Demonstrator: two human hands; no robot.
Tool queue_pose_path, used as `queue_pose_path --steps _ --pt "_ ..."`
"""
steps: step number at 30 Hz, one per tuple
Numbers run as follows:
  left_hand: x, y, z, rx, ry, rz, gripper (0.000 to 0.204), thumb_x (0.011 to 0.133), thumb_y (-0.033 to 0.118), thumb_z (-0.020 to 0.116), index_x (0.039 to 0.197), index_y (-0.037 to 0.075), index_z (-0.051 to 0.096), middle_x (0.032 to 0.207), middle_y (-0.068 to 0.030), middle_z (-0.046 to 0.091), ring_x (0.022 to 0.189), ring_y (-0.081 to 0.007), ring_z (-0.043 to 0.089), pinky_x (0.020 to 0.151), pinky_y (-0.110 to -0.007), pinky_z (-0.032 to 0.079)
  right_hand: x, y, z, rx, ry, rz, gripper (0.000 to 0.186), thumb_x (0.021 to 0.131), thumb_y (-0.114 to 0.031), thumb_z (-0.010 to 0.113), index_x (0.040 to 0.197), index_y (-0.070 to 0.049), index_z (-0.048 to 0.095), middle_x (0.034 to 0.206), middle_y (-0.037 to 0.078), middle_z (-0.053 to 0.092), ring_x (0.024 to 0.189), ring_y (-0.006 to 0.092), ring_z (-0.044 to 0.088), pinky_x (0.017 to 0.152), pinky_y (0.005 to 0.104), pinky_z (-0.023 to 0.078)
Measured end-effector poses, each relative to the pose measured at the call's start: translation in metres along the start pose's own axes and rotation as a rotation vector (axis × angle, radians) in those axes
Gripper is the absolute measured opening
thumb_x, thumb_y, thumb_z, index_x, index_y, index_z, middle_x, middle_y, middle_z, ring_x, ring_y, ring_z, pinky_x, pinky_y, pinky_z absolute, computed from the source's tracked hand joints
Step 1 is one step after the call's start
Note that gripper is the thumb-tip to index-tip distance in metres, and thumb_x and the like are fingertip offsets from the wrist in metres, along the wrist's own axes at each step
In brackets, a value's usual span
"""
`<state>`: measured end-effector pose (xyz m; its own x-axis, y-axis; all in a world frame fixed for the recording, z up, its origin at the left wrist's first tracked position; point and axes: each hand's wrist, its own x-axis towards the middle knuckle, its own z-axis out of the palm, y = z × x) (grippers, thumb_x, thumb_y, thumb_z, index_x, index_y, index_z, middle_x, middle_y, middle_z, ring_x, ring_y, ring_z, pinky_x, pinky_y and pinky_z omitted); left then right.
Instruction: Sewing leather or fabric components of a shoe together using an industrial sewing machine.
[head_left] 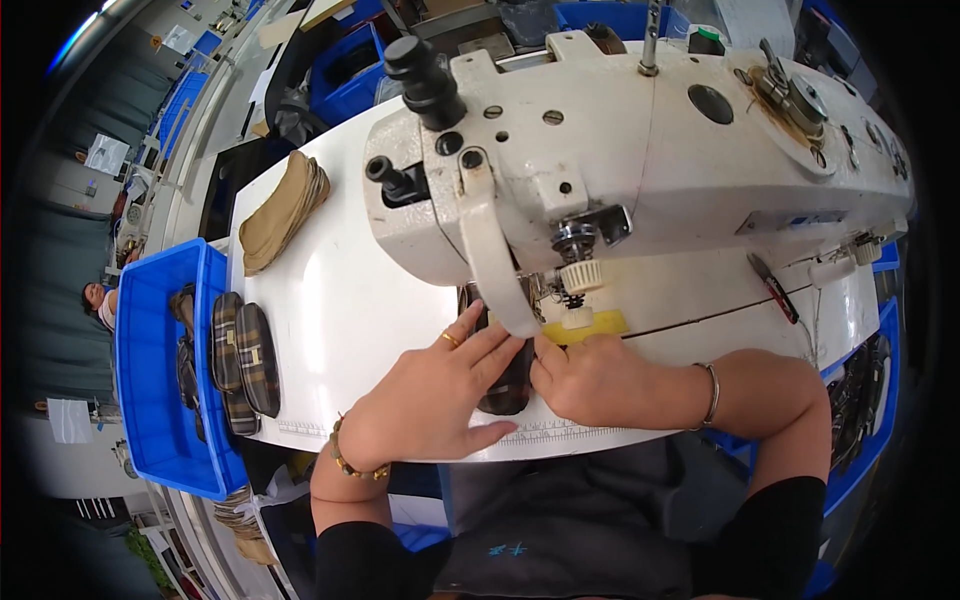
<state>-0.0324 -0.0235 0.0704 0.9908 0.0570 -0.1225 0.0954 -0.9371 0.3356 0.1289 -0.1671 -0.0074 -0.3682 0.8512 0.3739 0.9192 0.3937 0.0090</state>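
A dark plaid fabric piece (507,392), long with a rounded near end, lies on the white sewing table under the head of a white sewing machine (650,150). My left hand (425,395) rests flat across the piece from its left side, fingers stretched out toward the needle area and thumb apart. At the piece's right edge, my right hand (610,380) is closed with its fingers curled in against the fabric; its fingertips are mostly hidden. A white curved lever (500,260) hides much of the needle area. Just beyond my right hand shows a yellow strip (610,322).
Several finished-looking plaid pieces (258,360) lie at the table's left edge beside a blue bin (165,400). Tan pieces (285,215) are stacked farther back. A red and black hand tool (775,287) lies right. Another blue bin (880,420) stands lower right. A person (98,300) appears far left.
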Motion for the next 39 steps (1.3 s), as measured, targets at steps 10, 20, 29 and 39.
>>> queue_pose_path --steps 10,20,29,39 --pt "0.010 -0.002 0.032 0.181 0.187 0.064 0.043 0.067 0.013 0.071 0.108 0.001 0.068 0.107 -0.0056 0.064 0.093 -0.0233 0.064 0.065 -0.031 0.056 -0.002 -0.015 -0.003 -0.088 0.079 -0.065 0.029 0.072 -0.014 0.060 0.086 0.010 0.069 0.090 0.032 0.069 0.049 0.0145 0.061 0.039 0.0253 0.044" --pt "0.013 0.005 0.043 0.311 0.287 0.124 0.045 0.064 0.011 0.069 0.107 -0.002 0.067 0.108 -0.0077 0.068 0.079 -0.0182 0.063 0.059 -0.027 0.054 -0.003 -0.017 0.001 -0.092 0.130 -0.107 0.018 0.067 -0.017 0.060 0.074 -0.002 0.067 0.066 0.011 0.063 0.045 0.0111 0.049 0.040 0.0267 0.033" --pt "0.015 0.005 0.045 0.314 0.289 0.097 0.041 0.066 0.009 0.069 0.105 0.000 0.068 0.105 -0.0076 0.068 0.079 -0.0192 0.063 0.059 -0.027 0.053 -0.002 -0.013 0.004 -0.016 0.163 -0.112 0.018 0.067 -0.015 0.061 0.075 -0.001 0.067 0.061 0.006 0.057 0.046 0.0119 0.050 0.041 0.0273 0.036" --pt "0.038 -0.021 0.052 0.242 0.414 0.017 0.029 0.067 0.009 0.074 0.095 0.005 0.070 0.096 -0.0047 0.067 0.074 -0.0221 0.065 0.060 -0.033 0.053 0.007 0.009 0.020 0.055 0.208 0.042 0.013 0.070 -0.013 0.063 0.071 -0.001 0.060 0.060 0.008 0.056 0.046 0.0163 0.057 0.037 0.0318 0.042"
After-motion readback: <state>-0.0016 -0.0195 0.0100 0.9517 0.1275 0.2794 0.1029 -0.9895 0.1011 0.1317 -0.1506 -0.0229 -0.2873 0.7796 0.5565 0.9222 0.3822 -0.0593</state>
